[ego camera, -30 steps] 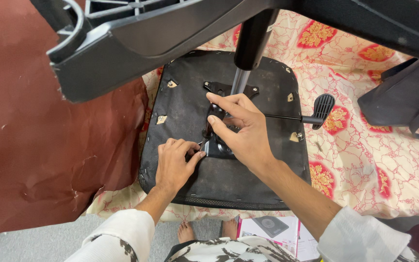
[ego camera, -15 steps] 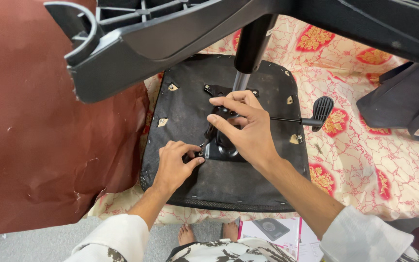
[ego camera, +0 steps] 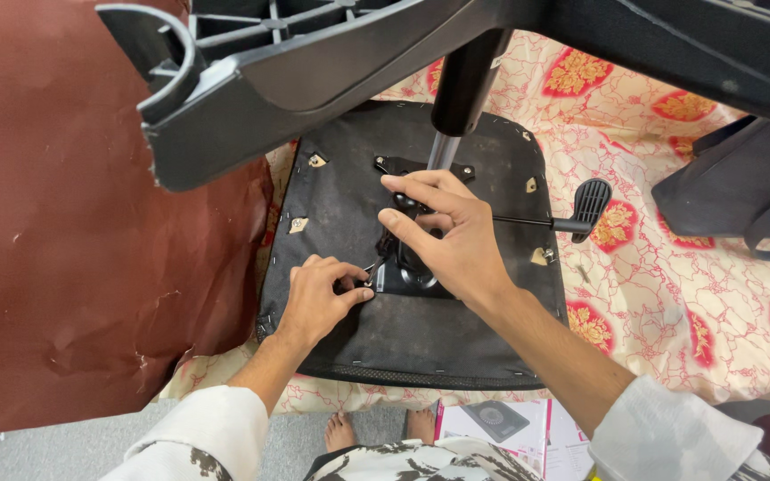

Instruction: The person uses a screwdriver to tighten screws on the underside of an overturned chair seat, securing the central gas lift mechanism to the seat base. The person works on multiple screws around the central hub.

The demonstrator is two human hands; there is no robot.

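On patterned sheet (ego camera: 670,294): seat (ego camera: 421,338) underside up, mechanism plate (ego camera: 403,267) centred, gas column (ego camera: 456,98) and base (ego camera: 314,80) already on. Left hand (ego camera: 318,298) fingers pinch small screw at plate's 9 o'clock, not yet seated. Right hand (ego camera: 447,236) grips plate, fingers curled. Lever (ego camera: 572,214) at 3 o'clock.

Through my headset I see my left hand (ego camera: 318,298) and right hand (ego camera: 447,236) bare, loose cream sleeves with dark brown blotches, bare toes below the black seat base (ego camera: 421,338)
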